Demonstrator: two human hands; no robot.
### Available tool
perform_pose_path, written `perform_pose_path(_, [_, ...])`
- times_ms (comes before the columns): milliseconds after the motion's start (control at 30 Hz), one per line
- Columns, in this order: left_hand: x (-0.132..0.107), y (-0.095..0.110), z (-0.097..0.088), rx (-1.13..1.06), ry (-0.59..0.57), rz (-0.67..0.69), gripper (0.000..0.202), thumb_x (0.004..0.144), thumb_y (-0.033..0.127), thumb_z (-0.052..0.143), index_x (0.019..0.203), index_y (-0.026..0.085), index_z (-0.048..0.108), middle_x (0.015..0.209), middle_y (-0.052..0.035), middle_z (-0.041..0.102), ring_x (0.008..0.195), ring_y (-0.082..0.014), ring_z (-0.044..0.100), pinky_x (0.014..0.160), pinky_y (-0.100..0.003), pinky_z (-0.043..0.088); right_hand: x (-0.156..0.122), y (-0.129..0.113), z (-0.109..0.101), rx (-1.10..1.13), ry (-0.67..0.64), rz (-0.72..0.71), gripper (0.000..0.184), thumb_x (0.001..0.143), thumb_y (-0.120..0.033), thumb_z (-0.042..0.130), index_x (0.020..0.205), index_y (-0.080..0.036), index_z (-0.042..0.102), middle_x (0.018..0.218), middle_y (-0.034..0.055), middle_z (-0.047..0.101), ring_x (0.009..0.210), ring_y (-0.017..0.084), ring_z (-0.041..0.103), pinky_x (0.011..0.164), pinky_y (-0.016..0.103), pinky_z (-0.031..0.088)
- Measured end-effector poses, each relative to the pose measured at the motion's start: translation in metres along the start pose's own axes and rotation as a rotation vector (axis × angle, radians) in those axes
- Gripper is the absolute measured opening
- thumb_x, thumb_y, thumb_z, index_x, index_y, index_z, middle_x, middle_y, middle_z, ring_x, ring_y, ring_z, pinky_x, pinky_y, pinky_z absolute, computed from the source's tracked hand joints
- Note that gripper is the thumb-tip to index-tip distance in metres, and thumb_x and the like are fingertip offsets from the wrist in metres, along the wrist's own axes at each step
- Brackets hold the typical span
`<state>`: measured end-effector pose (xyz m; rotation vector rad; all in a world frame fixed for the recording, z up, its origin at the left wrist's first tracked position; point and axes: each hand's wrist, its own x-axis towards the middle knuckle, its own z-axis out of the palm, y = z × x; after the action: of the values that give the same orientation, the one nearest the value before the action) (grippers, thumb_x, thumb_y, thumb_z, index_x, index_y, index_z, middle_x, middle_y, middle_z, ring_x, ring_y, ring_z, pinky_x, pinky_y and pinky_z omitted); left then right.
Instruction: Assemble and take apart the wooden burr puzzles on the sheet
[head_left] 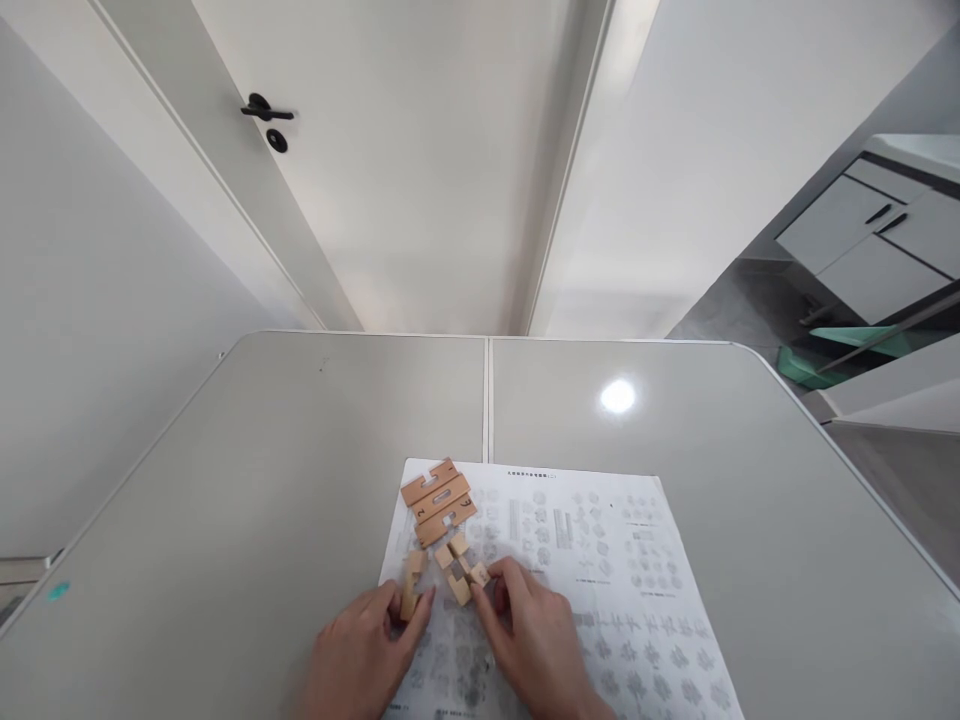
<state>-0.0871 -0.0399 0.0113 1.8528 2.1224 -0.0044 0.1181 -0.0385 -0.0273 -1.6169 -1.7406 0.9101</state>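
Note:
My left hand [366, 652] has its thumb and index finger closed around the lower end of a notched wooden puzzle piece [409, 592]. My right hand [536, 632] pinches the right end of a small group of pale notched wooden blocks [454, 572], thumb below and index finger above. Whether those blocks are interlocked or only lie against each other, I cannot tell. Just beyond them lie flat, darker wooden slats [441, 500] side by side, with slots, notches and black markings. All of this rests on a printed instruction sheet [600, 600] covered in small diagrams.
The sheet lies on a grey folding table [225, 520] with a seam down its middle. Behind its far edge stands a white door [420, 170] with a black handle [268, 110]. A white cabinet [855, 235] and green objects [862, 345] are at the right.

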Motion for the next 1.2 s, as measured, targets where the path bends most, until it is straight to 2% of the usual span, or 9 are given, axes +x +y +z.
perform_pose_path(233, [0.004, -0.013, -0.014, -0.127, -0.132, 0.227, 0.031, 0.09, 0.046, 0.062, 0.07, 0.024, 0.055, 0.065, 0.0023, 0.065, 0.057, -0.0164, 0.061, 0.057, -0.025, 0.037, 0.001, -0.013, 0.01, -0.103, -0.139, -0.065, 0.008, 0.101, -0.03, 0.06, 0.095, -0.024, 0.059, 0.081, 0.0019, 0.075, 0.064, 0.023, 0.071, 0.057, 0.03, 0.029])
perform_pose_path(333, [0.006, -0.025, -0.021, -0.218, -0.214, 0.269, 0.026, 0.087, 0.046, 0.067, 0.076, 0.023, 0.06, 0.066, 0.0032, 0.065, 0.058, -0.0155, 0.06, 0.058, -0.023, 0.04, 0.002, -0.016, 0.004, -0.061, -0.206, -0.074, 0.005, 0.1, -0.029, 0.062, 0.1, -0.025, 0.063, 0.086, 0.0019, 0.076, 0.068, 0.024, 0.072, 0.058, 0.03, 0.032])
perform_pose_path(433, [0.015, -0.038, -0.026, -0.321, -0.253, 0.273, 0.025, 0.088, 0.047, 0.067, 0.081, 0.023, 0.065, 0.065, 0.0042, 0.062, 0.057, -0.0141, 0.055, 0.056, -0.022, 0.04, 0.002, -0.012, -0.01, 0.046, -0.269, -0.026, 0.011, 0.102, -0.033, 0.058, 0.105, -0.025, 0.066, 0.081, 0.0014, 0.075, 0.065, 0.022, 0.069, 0.062, 0.03, 0.039])
perform_pose_path(500, [0.027, -0.045, -0.026, -0.42, -0.177, 0.246, 0.032, 0.09, 0.049, 0.063, 0.075, 0.022, 0.063, 0.062, 0.0037, 0.058, 0.056, -0.0138, 0.052, 0.054, -0.022, 0.04, 0.004, -0.005, -0.024, 0.107, -0.271, 0.009, 0.016, 0.105, -0.035, 0.054, 0.106, -0.024, 0.067, 0.08, 0.0018, 0.073, 0.067, 0.021, 0.067, 0.065, 0.03, 0.042])
perform_pose_path(633, [0.063, -0.048, -0.024, -0.555, 0.164, 0.144, 0.04, 0.092, 0.05, 0.057, 0.066, 0.02, 0.054, 0.06, 0.0039, 0.05, 0.056, -0.0123, 0.045, 0.054, -0.022, 0.038, 0.013, 0.016, -0.055, 0.196, -0.186, 0.08, 0.027, 0.107, -0.042, 0.051, 0.095, -0.024, 0.067, 0.072, 0.0013, 0.064, 0.064, 0.02, 0.059, 0.062, 0.03, 0.042])
perform_pose_path(667, [0.073, -0.046, -0.024, -0.56, 0.211, 0.145, 0.039, 0.092, 0.049, 0.057, 0.066, 0.02, 0.054, 0.06, 0.0041, 0.049, 0.057, -0.0118, 0.044, 0.056, -0.022, 0.038, 0.017, 0.022, -0.063, 0.21, -0.151, 0.088, 0.03, 0.107, -0.044, 0.05, 0.094, -0.023, 0.067, 0.072, 0.0016, 0.063, 0.064, 0.02, 0.057, 0.062, 0.03, 0.041])
perform_pose_path(800, [0.115, -0.037, -0.027, -0.608, 0.262, 0.177, 0.038, 0.09, 0.047, 0.059, 0.065, 0.019, 0.053, 0.061, 0.0046, 0.046, 0.058, -0.0107, 0.042, 0.058, -0.022, 0.037, 0.035, 0.043, -0.084, 0.233, -0.003, 0.13, 0.038, 0.105, -0.056, 0.051, 0.093, -0.023, 0.067, 0.073, 0.0014, 0.057, 0.063, 0.019, 0.05, 0.056, 0.029, 0.036])
perform_pose_path(967, [0.156, -0.03, -0.028, -0.707, 0.284, 0.191, 0.038, 0.09, 0.046, 0.058, 0.065, 0.02, 0.049, 0.061, 0.0055, 0.039, 0.057, -0.0099, 0.037, 0.055, -0.022, 0.032, 0.055, 0.063, -0.088, 0.242, 0.074, 0.15, 0.042, 0.103, -0.061, 0.053, 0.092, -0.022, 0.065, 0.068, -0.001, 0.051, 0.06, 0.018, 0.044, 0.057, 0.03, 0.035])
perform_pose_path(1200, [0.165, -0.034, -0.018, -0.732, 0.304, 0.172, 0.041, 0.093, 0.05, 0.057, 0.066, 0.021, 0.049, 0.061, 0.0059, 0.037, 0.055, -0.0102, 0.036, 0.053, -0.023, 0.03, 0.061, 0.076, -0.08, 0.197, 0.107, 0.139, 0.039, 0.103, -0.057, 0.053, 0.093, -0.022, 0.067, 0.067, -0.0021, 0.05, 0.059, 0.017, 0.043, 0.055, 0.027, 0.037])
